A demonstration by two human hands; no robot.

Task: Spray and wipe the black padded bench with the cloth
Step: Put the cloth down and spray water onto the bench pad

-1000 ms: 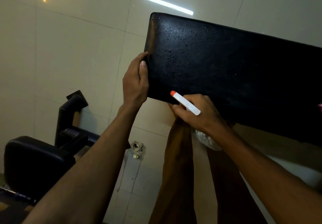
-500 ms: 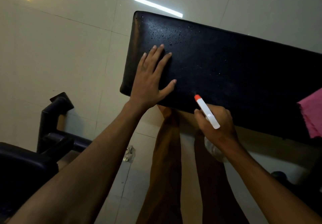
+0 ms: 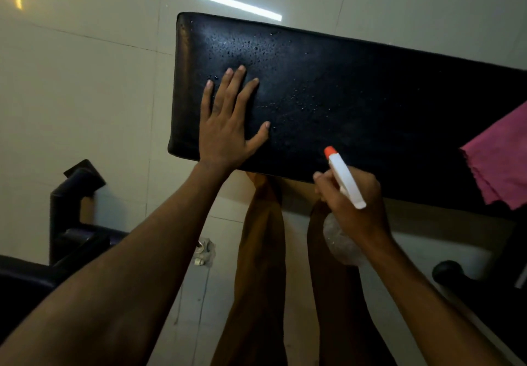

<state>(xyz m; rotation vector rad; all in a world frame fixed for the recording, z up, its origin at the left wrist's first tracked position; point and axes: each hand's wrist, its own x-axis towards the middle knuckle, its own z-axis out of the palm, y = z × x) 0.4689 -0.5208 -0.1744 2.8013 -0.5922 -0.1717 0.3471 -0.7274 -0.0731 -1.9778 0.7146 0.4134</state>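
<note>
The black padded bench (image 3: 370, 103) runs from centre to the right edge, its top speckled with water droplets. My left hand (image 3: 228, 126) lies flat on the bench's left end, fingers spread, holding nothing. My right hand (image 3: 353, 203) grips a spray bottle (image 3: 343, 177) at the bench's near edge; its white head and orange nozzle point over the pad, and the clear body hangs below my hand. A pink cloth (image 3: 502, 160) lies on the bench at the right edge, partly cut off by the frame.
Black gym equipment (image 3: 71, 209) with a padded part stands at the lower left. Pale glossy floor tiles (image 3: 85, 80) surround the bench. My brown trouser legs (image 3: 262, 266) are under the near edge. A small crumpled scrap (image 3: 204, 251) lies on the floor.
My left hand left the bench's end edge and now lies flat on top. My right hand with the bottle shifted right along the near edge. The pink cloth came into view.
</note>
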